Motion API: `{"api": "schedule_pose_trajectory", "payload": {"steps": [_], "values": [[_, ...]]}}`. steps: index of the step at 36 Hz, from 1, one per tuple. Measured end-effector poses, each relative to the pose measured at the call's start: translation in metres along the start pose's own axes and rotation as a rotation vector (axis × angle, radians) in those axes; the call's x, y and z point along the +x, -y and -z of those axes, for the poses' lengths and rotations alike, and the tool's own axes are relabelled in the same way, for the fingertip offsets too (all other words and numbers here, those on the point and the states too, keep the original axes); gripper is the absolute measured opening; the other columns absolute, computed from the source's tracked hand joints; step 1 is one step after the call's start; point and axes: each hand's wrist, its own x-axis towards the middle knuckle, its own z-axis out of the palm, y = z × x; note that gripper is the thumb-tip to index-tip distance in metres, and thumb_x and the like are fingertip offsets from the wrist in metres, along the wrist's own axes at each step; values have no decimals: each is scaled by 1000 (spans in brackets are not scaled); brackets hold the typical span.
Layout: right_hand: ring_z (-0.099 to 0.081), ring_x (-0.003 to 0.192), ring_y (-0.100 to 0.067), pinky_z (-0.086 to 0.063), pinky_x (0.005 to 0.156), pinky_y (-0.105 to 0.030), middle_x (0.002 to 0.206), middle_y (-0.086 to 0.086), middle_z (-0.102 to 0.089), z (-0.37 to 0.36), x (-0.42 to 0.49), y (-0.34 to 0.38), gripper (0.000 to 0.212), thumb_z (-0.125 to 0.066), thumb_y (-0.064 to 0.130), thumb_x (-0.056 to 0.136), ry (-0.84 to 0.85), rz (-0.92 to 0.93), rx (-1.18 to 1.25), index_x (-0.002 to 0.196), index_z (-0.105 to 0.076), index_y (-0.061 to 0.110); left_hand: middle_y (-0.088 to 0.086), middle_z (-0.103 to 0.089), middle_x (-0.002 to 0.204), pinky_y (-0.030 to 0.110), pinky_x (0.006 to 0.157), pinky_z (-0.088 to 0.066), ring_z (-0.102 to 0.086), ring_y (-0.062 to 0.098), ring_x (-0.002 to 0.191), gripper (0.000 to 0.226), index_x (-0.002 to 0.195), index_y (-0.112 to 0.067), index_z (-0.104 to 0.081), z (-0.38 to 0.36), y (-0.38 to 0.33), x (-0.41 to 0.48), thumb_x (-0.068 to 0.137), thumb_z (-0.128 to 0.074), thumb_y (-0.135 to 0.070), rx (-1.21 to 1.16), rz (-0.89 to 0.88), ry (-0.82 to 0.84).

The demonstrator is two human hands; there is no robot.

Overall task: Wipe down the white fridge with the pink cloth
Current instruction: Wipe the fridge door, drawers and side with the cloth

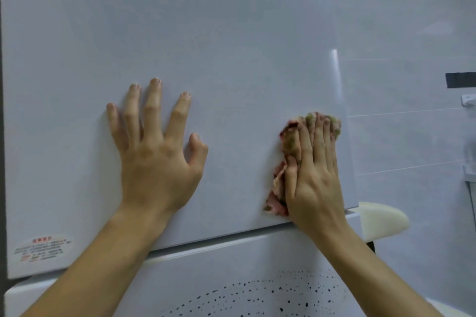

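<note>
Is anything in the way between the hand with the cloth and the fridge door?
Nothing visible. The right hand presses the pink cloth flat against the fridge door.

wall (412, 33): pale tiles, right | dark strip (461, 80) | white hook (468, 100)

Fridge door (206, 33): smooth, faintly glossy white panel; paper sticker (42, 248) at its lower left corner. Pink cloth (288, 141) near its right edge looked nubbly, soft-woven, matt.
</note>
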Motion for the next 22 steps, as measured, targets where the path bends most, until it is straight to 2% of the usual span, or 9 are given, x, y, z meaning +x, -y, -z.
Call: {"api": "schedule_pose_trajectory", "payload": {"steps": [4,6,9,11,13,15,20,22], "values": [[-7,162,-37,-11,130,-59,173,-22,-12,2,-18,-9,66,-33,23,103,3,14,-11,162,-23,-3,23,-37,164,69,125,-12,-27,49,153,58,152,-14,-52,-2,-2,0,97,-48,-33,30,-2,-13],[-4,163,-35,-8,131,-57,174,-19,-10,2,-9,-7,68,-35,31,103,-6,-13,-8,164,-23,4,23,-36,164,69,124,-12,-27,49,153,59,152,-13,-52,-3,-3,0,97,-47,-33,47,-6,-14],[2,163,-30,2,131,-55,175,-16,-5,3,21,-4,73,-38,54,102,-14,-44,-64,167,-24,23,23,-36,164,69,125,-12,-27,49,154,59,153,-13,-51,-3,-3,0,97,-47,-32,51,-3,-15],[8,163,-27,8,130,-54,176,-13,2,6,45,-4,79,-36,69,96,15,-98,-76,166,-20,35,23,-35,165,69,125,-12,-27,49,154,59,153,-14,-51,-4,-4,0,96,-48,-31,52,0,-15],[14,162,-26,13,129,-53,176,-8,7,7,64,-6,83,-34,75,92,43,-131,-67,166,-16,42,22,-35,165,69,125,-11,-26,48,154,60,153,-15,-50,-4,-4,0,96,-47,-32,54,2,-14],[13,162,-26,12,129,-53,176,-9,5,7,71,-8,79,-33,72,95,26,-121,-69,166,-15,40,22,-35,165,68,125,-11,-26,48,154,59,153,-15,-50,-5,-3,0,97,-46,-32,58,0,-18],[-2,162,-36,0,132,-51,174,-20,-10,-1,55,-19,65,-25,38,108,-51,-96,-91,166,-23,8,22,-36,164,66,126,-10,-27,49,153,58,153,-14,-51,-4,-1,-1,98,-46,-33,49,-10,-29],[-4,162,-38,-2,132,-52,173,-22,-12,0,30,-22,62,-27,28,108,-77,-102,-74,164,-23,2,22,-36,165,66,126,-10,-27,49,153,58,153,-14,-50,-5,-2,-1,98,-46,-32,51,-13,-30]]}}
